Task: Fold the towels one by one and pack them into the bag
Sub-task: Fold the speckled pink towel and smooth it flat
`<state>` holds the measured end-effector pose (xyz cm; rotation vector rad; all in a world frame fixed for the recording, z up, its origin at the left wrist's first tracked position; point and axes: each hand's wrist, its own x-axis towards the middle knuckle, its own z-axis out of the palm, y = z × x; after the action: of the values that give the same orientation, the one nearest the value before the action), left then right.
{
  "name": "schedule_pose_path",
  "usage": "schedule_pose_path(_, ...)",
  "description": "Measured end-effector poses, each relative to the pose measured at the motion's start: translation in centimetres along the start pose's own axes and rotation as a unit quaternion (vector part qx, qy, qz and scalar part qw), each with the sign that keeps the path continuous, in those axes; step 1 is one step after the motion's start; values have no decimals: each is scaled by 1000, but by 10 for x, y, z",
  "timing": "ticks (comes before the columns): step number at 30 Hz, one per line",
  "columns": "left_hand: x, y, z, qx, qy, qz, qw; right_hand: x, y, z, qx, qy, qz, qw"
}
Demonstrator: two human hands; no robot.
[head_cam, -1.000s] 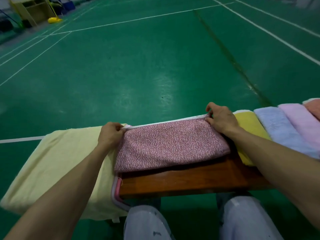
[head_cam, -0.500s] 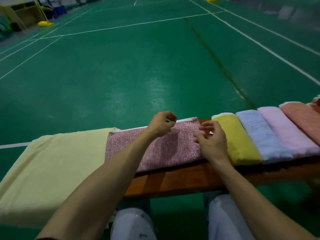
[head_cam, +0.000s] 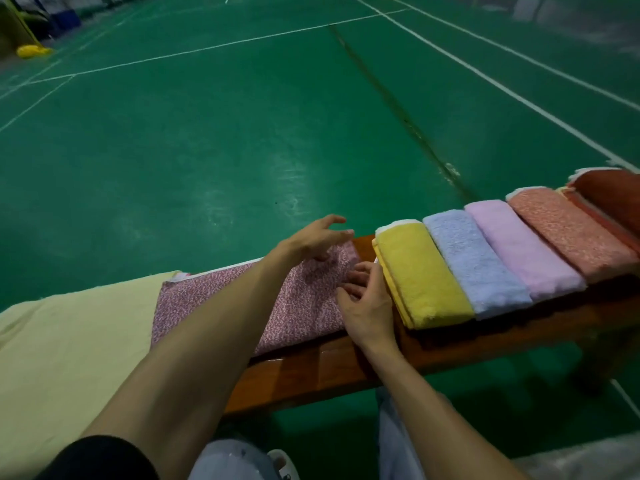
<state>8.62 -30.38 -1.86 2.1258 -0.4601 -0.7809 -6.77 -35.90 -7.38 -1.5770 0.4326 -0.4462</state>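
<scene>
The pink speckled towel (head_cam: 311, 306) lies folded on the wooden bench (head_cam: 311, 372), with five more in a row to its right: yellow towel (head_cam: 420, 275), blue (head_cam: 474, 261), lilac (head_cam: 519, 247), salmon (head_cam: 568, 230) and dark red (head_cam: 613, 195). None looks packed. The pale yellow cloth (head_cam: 69, 341) on the left may be the bag, though no opening shows.

Half a second ago the left hand (head_cam: 311, 237) pinched the towel's far edge. Now it hovers above it, fingers spread and empty. The right hand (head_cam: 367, 306) has slid to the towel's right end, fingers loosely straight on the cloth.
</scene>
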Motion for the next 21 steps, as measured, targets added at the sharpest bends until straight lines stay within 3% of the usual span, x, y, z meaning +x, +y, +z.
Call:
schedule_pose_path(5,8,-4,4,17,13,9,1000,2,2,-3,15,-13,9,1000)
schedule_pose_path(11,5,-22,11,-59,73,59,994,2,2,-4,17,-9,8,1000)
schedule_pose_path(14,4,-20,11,-51,77,69,993,1,-1,-6,40,-2,2,999)
schedule_pose_path(17,2,-19,12,-12,131,81,988,-3,-4,-11,71,10,8,997)
schedule_pose_path(21,-8,-24,4,-94,147,100,980,-11,-10,-22,109,30,34,993)
